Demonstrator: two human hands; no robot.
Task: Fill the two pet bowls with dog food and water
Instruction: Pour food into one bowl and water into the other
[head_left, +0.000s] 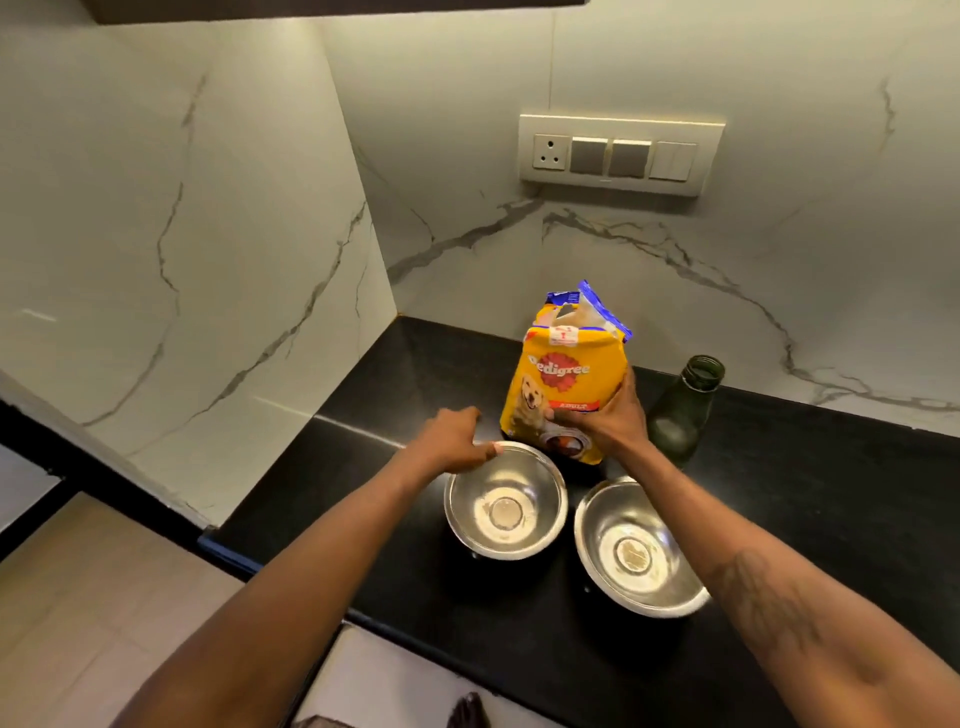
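Black stone counter (779, 519) fills the corner of a kitchen with white marble walls, and a switch panel (621, 155) sits on the back wall at about 1 o'clock from the middle of my view. On the counter I see two steel bowls side by side: the left bowl (505, 501) near the centre and the right bowl (636, 551) at 4 o'clock from it. Both look empty and dry, with only reflections on the bottom, so I judge that nothing of the task is done yet. The yellow dog food bag (563, 379) stands upright just behind the bowls, at 12 o'clock from the gap between them, and its top is already torn open. My right hand (608, 418) grasps the lower right side of the bag, fingers wrapped on its front. My left hand (454, 439) rests at the far rim of the left bowl, loosely curled, thumb touching the rim; it holds nothing that I can see. A dark green glass bottle (685, 408) without cap stands at 3 o'clock from the bag, just beside it; I cannot tell if there is water inside. Still left, in my judgement: pour food in one bowl, then water in the other.
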